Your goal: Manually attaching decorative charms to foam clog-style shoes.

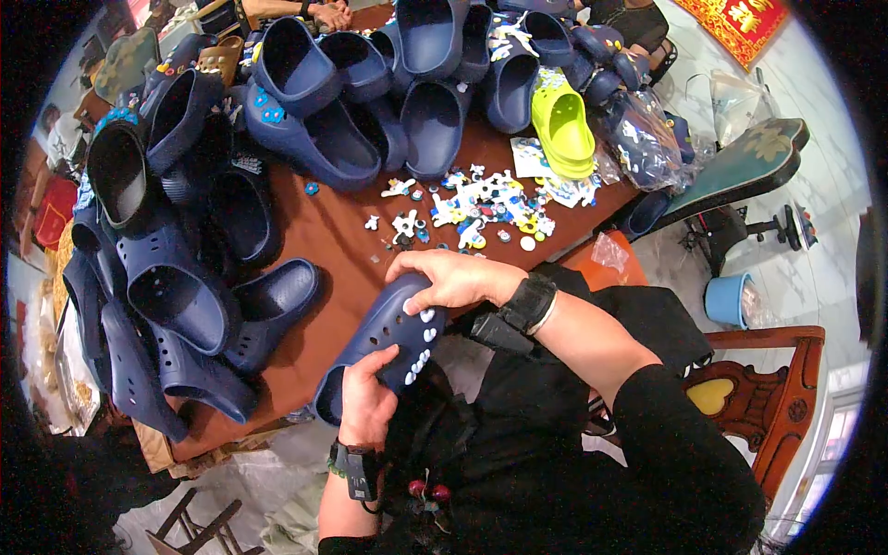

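I hold a navy blue foam clog [381, 335] over the near edge of the brown table [333, 242]. My left hand [367, 400] grips its lower end from below. My right hand [450, 279] lies over its upper end, fingers pressing on the top, where a row of small white charms sits along the edge. A scatter of small white, blue and yellow charms [472, 205] lies on the table just beyond my right hand.
Piles of navy clogs [176, 268] cover the left and far side of the table, with one lime-green clog [562, 128] at the back right. Another person's hands [326, 13] show at the far edge. A wooden chair [770, 388] and a blue bucket [727, 300] stand on my right.
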Motion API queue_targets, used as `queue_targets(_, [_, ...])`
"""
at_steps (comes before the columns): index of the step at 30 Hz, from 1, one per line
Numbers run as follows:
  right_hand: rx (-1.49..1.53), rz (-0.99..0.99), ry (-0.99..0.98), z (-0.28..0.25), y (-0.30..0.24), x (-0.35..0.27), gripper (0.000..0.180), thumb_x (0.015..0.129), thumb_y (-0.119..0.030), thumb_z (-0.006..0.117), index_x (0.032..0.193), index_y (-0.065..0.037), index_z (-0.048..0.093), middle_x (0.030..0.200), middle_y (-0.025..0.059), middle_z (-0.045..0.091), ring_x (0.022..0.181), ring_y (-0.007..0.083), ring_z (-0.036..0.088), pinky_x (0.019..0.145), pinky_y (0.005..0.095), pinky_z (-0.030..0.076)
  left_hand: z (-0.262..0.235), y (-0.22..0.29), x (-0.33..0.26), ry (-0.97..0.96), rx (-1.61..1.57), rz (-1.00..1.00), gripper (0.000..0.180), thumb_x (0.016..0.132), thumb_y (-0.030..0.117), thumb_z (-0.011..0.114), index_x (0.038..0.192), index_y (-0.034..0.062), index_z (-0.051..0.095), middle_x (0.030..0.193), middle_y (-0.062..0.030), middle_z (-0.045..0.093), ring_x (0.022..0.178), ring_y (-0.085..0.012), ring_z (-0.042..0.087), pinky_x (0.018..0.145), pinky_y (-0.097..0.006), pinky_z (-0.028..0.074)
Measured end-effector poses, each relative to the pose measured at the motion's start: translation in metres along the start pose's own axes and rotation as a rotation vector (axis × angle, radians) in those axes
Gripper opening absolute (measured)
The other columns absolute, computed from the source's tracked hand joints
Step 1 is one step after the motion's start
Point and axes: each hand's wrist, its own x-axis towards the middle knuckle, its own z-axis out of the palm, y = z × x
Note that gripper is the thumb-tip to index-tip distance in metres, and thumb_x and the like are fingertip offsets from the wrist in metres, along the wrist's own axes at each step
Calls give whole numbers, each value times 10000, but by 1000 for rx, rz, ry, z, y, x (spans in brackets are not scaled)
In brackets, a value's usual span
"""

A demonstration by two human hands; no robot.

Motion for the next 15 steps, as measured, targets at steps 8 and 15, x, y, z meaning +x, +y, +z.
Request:
queue_targets(8, [-170,58,106,16,-11,-1,479,746,-134,732,1167,-58,518,1021,170,639,969,321,626,838,390,490,2,-8,-3,64,51,76,411,798,6,585,1206,-31,543,1122,-133,652,988,-275,653,907,-393,518])
queue_targets(15, [-14,5,77,12,-11,-9,510,781,-160,719,1227,-64,491,1092,152,611,1003,274,606,880,361,474,4,-3,-8,-7,-32,136,425,851,73,582,1251,-51,511,1180,-156,625,1062,-278,625,976,-403,475])
